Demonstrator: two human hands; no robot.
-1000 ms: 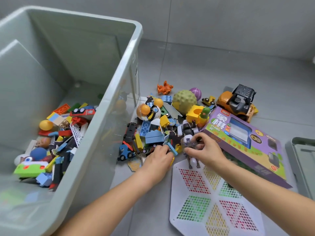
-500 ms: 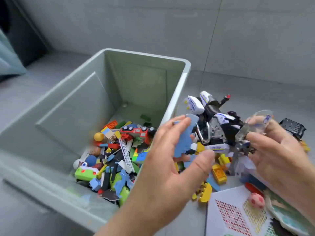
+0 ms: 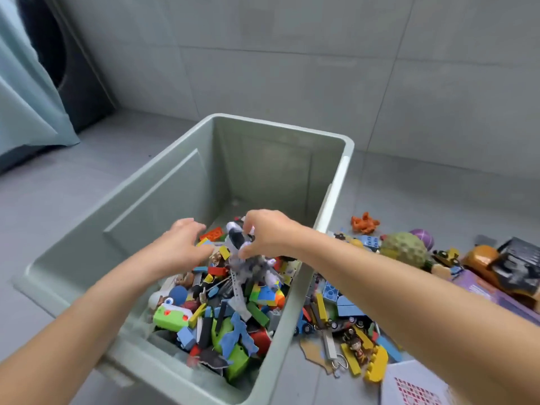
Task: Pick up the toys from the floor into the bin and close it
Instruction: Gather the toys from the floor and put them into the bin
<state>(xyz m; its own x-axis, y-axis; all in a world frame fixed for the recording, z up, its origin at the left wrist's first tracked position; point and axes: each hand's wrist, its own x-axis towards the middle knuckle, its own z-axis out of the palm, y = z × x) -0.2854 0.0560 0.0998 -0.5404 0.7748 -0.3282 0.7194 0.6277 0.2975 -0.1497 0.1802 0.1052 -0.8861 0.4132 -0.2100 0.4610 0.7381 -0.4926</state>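
The grey-green bin (image 3: 335, 200) stands open on the floor, its bottom covered with several bricks and small toys. Both hands are over it. My left hand (image 3: 182, 244) hovers with spread fingers and holds nothing. My right hand (image 3: 267, 232) grips a white and black robot toy (image 3: 236, 238), whose blurred lower part hangs down onto the toys in the bin. A flat blue piece (image 3: 237, 334) lies in the bin near the front. Right of the bin a pile of loose toys (image 3: 336, 311) lies on the floor.
On the floor to the right are an orange figure (image 3: 365, 223), a bumpy green ball (image 3: 404, 249), a purple ball (image 3: 423, 236), an orange and black truck (image 3: 496, 264), a purple box (image 3: 496, 299) and a white mesh board (image 3: 415, 387). A teal curtain (image 3: 23, 97) hangs at far left.
Both hands rose from the floor pile and moved left over the bin. The left hand let go of its blue piece. The right hand carried the robot toy down into the bin.
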